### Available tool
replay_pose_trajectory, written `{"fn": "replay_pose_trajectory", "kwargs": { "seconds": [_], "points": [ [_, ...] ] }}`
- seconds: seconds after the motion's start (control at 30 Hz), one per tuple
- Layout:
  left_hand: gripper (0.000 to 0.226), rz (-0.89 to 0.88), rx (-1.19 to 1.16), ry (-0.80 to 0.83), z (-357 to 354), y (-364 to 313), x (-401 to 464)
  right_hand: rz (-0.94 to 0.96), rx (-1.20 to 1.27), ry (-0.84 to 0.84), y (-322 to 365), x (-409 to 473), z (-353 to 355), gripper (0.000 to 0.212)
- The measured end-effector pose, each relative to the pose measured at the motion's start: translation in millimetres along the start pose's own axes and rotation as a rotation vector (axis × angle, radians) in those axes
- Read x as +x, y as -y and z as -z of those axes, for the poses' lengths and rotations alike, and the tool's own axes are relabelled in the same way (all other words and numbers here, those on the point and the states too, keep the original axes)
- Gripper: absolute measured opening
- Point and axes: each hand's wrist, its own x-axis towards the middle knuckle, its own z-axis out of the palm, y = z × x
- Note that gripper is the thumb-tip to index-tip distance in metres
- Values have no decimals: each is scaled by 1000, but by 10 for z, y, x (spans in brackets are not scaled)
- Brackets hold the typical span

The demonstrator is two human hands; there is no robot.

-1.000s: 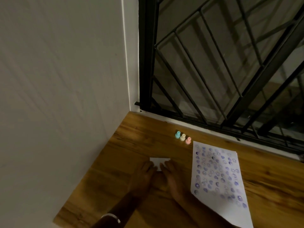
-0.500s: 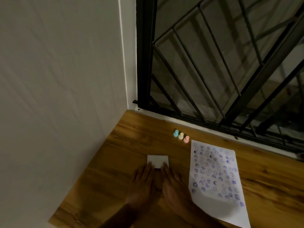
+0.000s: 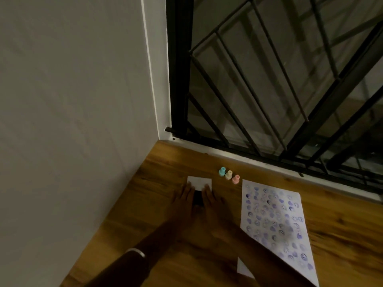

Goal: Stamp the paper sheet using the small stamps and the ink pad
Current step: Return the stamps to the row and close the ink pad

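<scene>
The ink pad lies on the wooden table [image 3: 157,183]: its white lid [image 3: 199,181] is tipped back and a dark pad [image 3: 198,198] shows between my hands. My left hand [image 3: 183,200] and my right hand [image 3: 213,204] lie side by side on it, fingertips touching the lid's near edge. Three small stamps stand in a row just beyond: blue [image 3: 222,171], yellow [image 3: 228,175] and pink [image 3: 236,179]. To the right, the paper sheet [image 3: 275,216] is covered with several purple stamp marks, and my right forearm crosses its near corner.
A plain wall [image 3: 72,100] borders the table on the left. A black window grille [image 3: 269,90] with a white sill [image 3: 248,160] runs along the far edge. My left sleeve cuff [image 3: 134,252] is at the bottom.
My hands slid forward and apart on the ink pad. The white lid moved away from me and the dark pad now shows between my hands. The view shifted slightly.
</scene>
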Motion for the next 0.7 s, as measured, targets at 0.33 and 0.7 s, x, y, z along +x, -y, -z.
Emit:
{"fn": "replay_pose_trajectory", "kwargs": {
  "seconds": [0.33, 0.7],
  "points": [
    [62, -36, -415, -83, 186, 201, 282, -1, 233, -77, -175, 160, 275, 59],
    [57, -131, -207, 73, 349, 391, 648, 145, 165, -47, -426, 523, 454, 57]
  ]
}}
